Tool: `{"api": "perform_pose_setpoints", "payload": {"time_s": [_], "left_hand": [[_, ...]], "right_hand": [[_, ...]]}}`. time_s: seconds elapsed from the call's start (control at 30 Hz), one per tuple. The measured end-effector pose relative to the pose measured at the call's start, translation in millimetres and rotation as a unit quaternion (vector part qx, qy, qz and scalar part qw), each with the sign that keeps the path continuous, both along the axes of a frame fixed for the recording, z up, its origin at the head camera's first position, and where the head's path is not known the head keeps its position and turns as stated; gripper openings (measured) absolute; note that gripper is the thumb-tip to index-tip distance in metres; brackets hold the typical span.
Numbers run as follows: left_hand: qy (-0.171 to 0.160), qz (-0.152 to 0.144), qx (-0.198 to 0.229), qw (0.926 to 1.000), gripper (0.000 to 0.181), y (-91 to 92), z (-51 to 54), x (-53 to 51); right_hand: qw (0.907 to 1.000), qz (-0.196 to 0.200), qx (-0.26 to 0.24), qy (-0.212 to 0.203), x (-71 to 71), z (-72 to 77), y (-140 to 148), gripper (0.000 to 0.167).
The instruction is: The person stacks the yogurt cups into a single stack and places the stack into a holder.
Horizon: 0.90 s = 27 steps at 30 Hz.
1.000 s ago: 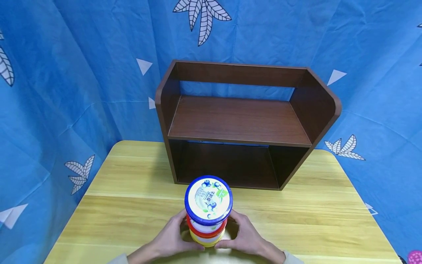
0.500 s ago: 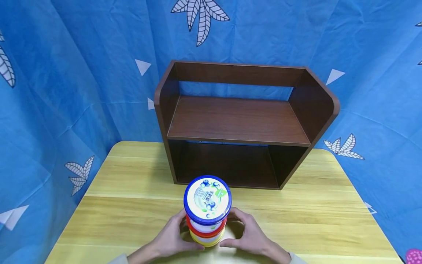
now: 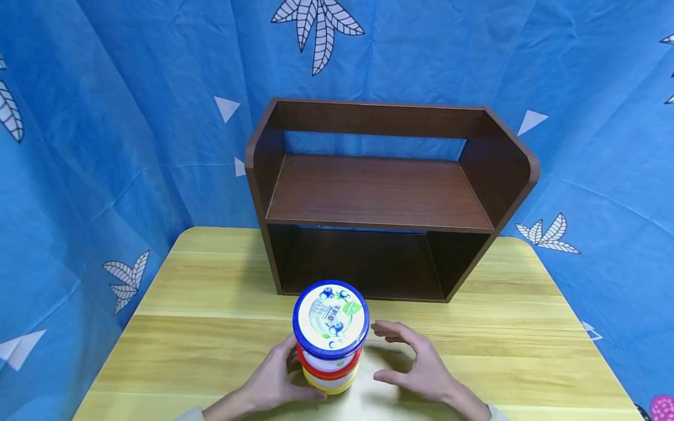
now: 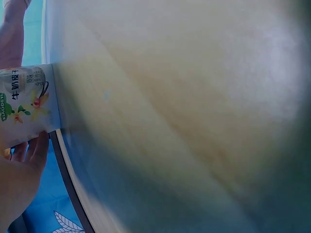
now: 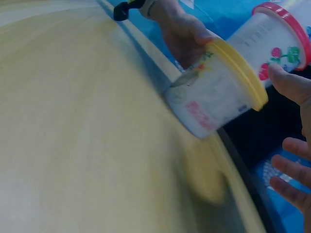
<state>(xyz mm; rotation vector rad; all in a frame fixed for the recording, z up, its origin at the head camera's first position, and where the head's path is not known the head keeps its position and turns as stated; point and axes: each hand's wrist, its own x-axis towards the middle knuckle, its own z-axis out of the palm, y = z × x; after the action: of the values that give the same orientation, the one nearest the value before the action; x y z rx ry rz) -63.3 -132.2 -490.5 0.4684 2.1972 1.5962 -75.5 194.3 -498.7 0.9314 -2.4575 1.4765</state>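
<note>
Three white tubs stand stacked on the table. The top tub [image 3: 331,318] has a blue lid with blueberries. Under it is a red-lidded tub [image 3: 321,372] [image 5: 274,43], and at the bottom a yellow-lidded tub [image 3: 330,390] [image 5: 211,90] [image 4: 29,102]. My left hand [image 3: 271,377] [image 4: 22,177] holds the stack low on its left side, fingers and thumb curved round the yellow-lidded tub. To the right of the stack is my right hand [image 3: 421,365] [image 5: 296,92], apart from it in the head view, fingers spread and holding nothing.
A dark brown two-tier shelf [image 3: 379,193] stands on the wooden table [image 3: 200,333] behind the stack. Blue patterned cloth [image 3: 131,117] hangs behind and at both sides. A pink object [image 3: 662,407] shows at the bottom right corner.
My right hand has let go of the stack and moved away to the right, its fingers spreading. My left hand and the tubs stay put.
</note>
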Motion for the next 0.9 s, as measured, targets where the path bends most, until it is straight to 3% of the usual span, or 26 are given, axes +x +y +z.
{"api": "perform_pose_setpoints", "payload": {"time_s": [0.2, 0.37, 0.7, 0.9], "left_hand": [[0.005, 0.0, -0.004, 1.0, 0.089, 0.1, -1.5, -0.1], [0.007, -0.001, -0.002, 1.0, 0.088, 0.0, -1.7, -0.6], [0.007, -0.004, 0.001, 1.0, 0.087, 0.4, -0.6, -0.4], [0.009, -0.006, -0.001, 0.9999, 0.087, 0.1, -0.9, -1.3]], "right_hand": [[0.9976, -0.045, 0.007, 0.052, -5.0, 17.0, 17, 0.078], [0.9908, -0.064, -0.016, 0.119, -13.3, 33.2, 31, 0.079], [0.9718, -0.103, -0.061, 0.203, -29.4, 63.2, 58, 0.069], [0.9526, -0.133, -0.071, 0.264, -36.4, 90.5, 69, 0.062]]}}
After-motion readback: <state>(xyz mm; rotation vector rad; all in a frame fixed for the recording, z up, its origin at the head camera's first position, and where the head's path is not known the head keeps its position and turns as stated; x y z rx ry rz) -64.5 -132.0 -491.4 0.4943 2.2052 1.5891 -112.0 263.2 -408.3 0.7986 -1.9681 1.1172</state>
